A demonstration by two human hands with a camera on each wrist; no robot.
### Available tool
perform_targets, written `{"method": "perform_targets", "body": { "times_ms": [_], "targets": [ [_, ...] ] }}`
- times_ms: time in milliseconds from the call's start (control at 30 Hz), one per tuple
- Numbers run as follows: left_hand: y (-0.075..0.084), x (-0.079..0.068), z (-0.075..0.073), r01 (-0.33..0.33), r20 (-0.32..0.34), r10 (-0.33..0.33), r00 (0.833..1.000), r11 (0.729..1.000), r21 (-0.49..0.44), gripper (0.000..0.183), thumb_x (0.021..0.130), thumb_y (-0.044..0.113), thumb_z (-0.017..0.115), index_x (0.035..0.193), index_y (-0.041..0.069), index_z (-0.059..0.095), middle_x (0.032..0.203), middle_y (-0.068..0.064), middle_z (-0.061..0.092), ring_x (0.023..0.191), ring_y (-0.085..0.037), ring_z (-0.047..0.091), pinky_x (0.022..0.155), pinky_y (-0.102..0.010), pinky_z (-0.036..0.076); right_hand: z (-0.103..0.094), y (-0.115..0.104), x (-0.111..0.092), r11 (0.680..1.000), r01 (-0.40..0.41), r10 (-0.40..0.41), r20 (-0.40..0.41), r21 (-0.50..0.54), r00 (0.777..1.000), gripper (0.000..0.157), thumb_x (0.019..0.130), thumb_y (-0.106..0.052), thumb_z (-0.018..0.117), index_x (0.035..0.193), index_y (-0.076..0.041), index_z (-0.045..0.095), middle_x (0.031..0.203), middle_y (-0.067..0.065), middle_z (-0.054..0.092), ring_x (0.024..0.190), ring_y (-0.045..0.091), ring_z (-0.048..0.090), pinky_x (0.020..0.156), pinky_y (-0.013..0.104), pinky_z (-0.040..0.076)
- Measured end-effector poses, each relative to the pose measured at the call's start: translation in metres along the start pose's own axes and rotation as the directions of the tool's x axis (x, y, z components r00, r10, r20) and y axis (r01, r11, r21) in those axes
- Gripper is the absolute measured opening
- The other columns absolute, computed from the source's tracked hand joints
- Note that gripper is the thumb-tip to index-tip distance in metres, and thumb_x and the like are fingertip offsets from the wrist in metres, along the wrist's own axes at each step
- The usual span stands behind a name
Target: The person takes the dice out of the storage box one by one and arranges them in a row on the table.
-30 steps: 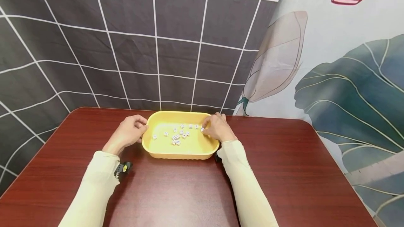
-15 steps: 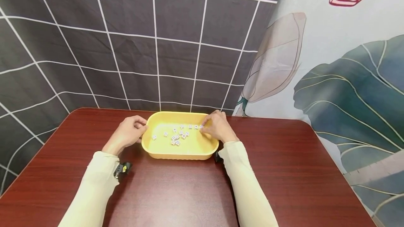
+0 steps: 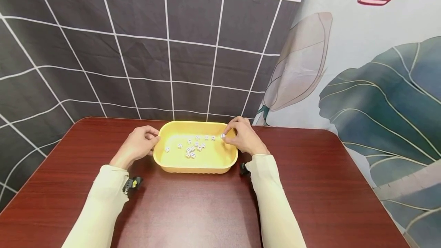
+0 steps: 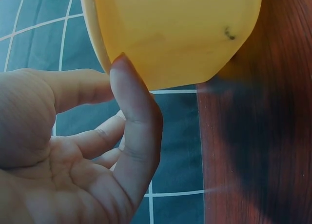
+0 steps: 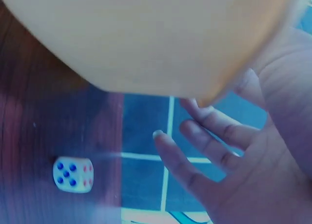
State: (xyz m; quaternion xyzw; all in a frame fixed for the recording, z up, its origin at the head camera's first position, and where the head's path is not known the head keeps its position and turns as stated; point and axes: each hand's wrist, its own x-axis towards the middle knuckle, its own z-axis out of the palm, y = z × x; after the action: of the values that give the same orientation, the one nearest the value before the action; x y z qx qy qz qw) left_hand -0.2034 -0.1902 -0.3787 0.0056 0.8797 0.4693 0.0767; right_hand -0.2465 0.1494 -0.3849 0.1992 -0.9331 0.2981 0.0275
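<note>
A yellow plastic tray [image 3: 196, 170] with raised sides lies across the far part of the table. Its left rim is pinched between thumb and index finger of my left hand [image 3: 136, 144], as the left wrist view confirms. Over the tray's right end, my right hand [image 3: 247, 137] pinches a white die [image 3: 223, 136] by thumb and index fingertip. Several more dice [image 3: 190, 149] are scattered on the tray floor, some clustered near the middle. The right wrist view shows another die [image 5: 73, 174] on the table outside the tray, its blue five-pip face visible; the head view does not show it.
The reddish-brown wooden table [image 3: 193, 209] extends toward me and to both sides. Behind its far edge hangs a dark cloth [image 3: 138, 56] with white grid lines, and a leaf-patterned cloth [image 3: 379, 98] hangs at the right. A small dark device [image 3: 132, 183] sits at the left wrist.
My right hand has risen slightly and shifted right and away with a die between its fingertips, lifting it toward the tray's right rim. My left hand stays at the left rim.
</note>
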Motion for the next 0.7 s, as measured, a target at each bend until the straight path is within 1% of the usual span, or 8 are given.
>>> {"method": "perform_targets", "body": {
  "times_ms": [100, 233, 400, 500, 567, 633, 700],
  "targets": [
    [0.0, -0.001, 0.0, -0.009, -0.001, 0.009, 1.0, 1.0, -0.001, 0.031, 0.1, 0.01, 0.057, 0.125, -0.01, 0.058, 0.101, -0.023, 0.066, 0.073, -0.017, 0.067, 0.065, -0.029, 0.061, -0.005, 0.003, -0.004, 1.0, 0.004, -0.004, 0.002, 0.011, 1.0, 0.01, 0.083, -0.016, 0.08, 0.092, -0.013, 0.077, 0.119, 0.009, 0.063, 0.117, 0.029, 0.045, 0.095, 0.039, 0.045],
    [0.0, -0.002, 0.0, -0.016, 0.002, 0.016, 1.0, 1.0, -0.004, 0.032, 0.101, 0.009, 0.056, 0.125, -0.011, 0.057, 0.101, -0.025, 0.066, 0.073, -0.018, 0.066, 0.065, -0.029, 0.061, -0.012, 0.003, -0.009, 1.0, -0.014, 0.014, 0.0, 0.027, 1.0, 0.01, 0.082, -0.015, 0.079, 0.092, -0.013, 0.077, 0.119, 0.008, 0.061, 0.117, 0.028, 0.045, 0.094, 0.038, 0.046],
    [0.001, -0.003, -0.002, -0.012, 0.004, 0.012, 1.0, 1.0, 0.0, 0.033, 0.101, 0.01, 0.056, 0.126, -0.012, 0.056, 0.103, -0.026, 0.065, 0.074, -0.018, 0.066, 0.064, -0.028, 0.061, -0.019, 0.003, -0.014, 0.998, -0.029, 0.03, -0.011, 0.054, 0.999, 0.008, 0.084, -0.015, 0.079, 0.092, -0.013, 0.077, 0.117, 0.008, 0.06, 0.116, 0.026, 0.046, 0.094, 0.041, 0.051],
    [0.001, -0.003, -0.002, -0.005, 0.001, 0.005, 1.0, 1.0, 0.003, 0.033, 0.101, 0.01, 0.057, 0.126, -0.011, 0.056, 0.103, -0.025, 0.065, 0.073, -0.018, 0.066, 0.064, -0.028, 0.061, -0.023, 0.004, -0.018, 0.998, -0.019, 0.021, -0.024, 0.066, 0.999, 0.007, 0.084, -0.015, 0.079, 0.091, -0.013, 0.076, 0.117, 0.009, 0.06, 0.118, 0.027, 0.047, 0.097, 0.043, 0.051],
    [0.0, -0.003, -0.001, -0.006, 0.004, 0.006, 1.0, 1.0, 0.003, 0.032, 0.101, 0.01, 0.057, 0.126, -0.01, 0.056, 0.102, -0.025, 0.065, 0.073, -0.018, 0.065, 0.064, -0.028, 0.06, -0.025, 0.005, -0.022, 0.997, -0.019, 0.021, -0.032, 0.069, 0.999, 0.008, 0.084, -0.016, 0.08, 0.09, -0.013, 0.076, 0.116, 0.009, 0.06, 0.119, 0.026, 0.047, 0.097, 0.041, 0.05],
    [0.0, -0.003, 0.0, -0.009, 0.009, 0.009, 1.0, 1.0, 0.0, 0.032, 0.101, 0.009, 0.057, 0.126, -0.01, 0.056, 0.101, -0.025, 0.065, 0.072, -0.017, 0.064, 0.064, -0.028, 0.06, -0.027, 0.007, -0.026, 0.998, -0.013, 0.015, -0.043, 0.065, 0.999, 0.008, 0.084, -0.017, 0.08, 0.089, -0.013, 0.076, 0.115, 0.008, 0.061, 0.118, 0.026, 0.047, 0.096, 0.039, 0.048],
    [0.0, -0.003, 0.0, -0.016, 0.013, 0.016, 1.0, 1.0, -0.001, 0.031, 0.101, 0.008, 0.056, 0.126, -0.01, 0.056, 0.101, -0.025, 0.065, 0.072, -0.017, 0.063, 0.063, -0.028, 0.06, -0.029, 0.009, -0.03, 0.998, -0.009, 0.013, -0.055, 0.064, 0.998, 0.007, 0.084, -0.018, 0.08, 0.088, -0.014, 0.076, 0.114, 0.008, 0.061, 0.118, 0.026, 0.047, 0.094, 0.039, 0.048]
  ]
}}
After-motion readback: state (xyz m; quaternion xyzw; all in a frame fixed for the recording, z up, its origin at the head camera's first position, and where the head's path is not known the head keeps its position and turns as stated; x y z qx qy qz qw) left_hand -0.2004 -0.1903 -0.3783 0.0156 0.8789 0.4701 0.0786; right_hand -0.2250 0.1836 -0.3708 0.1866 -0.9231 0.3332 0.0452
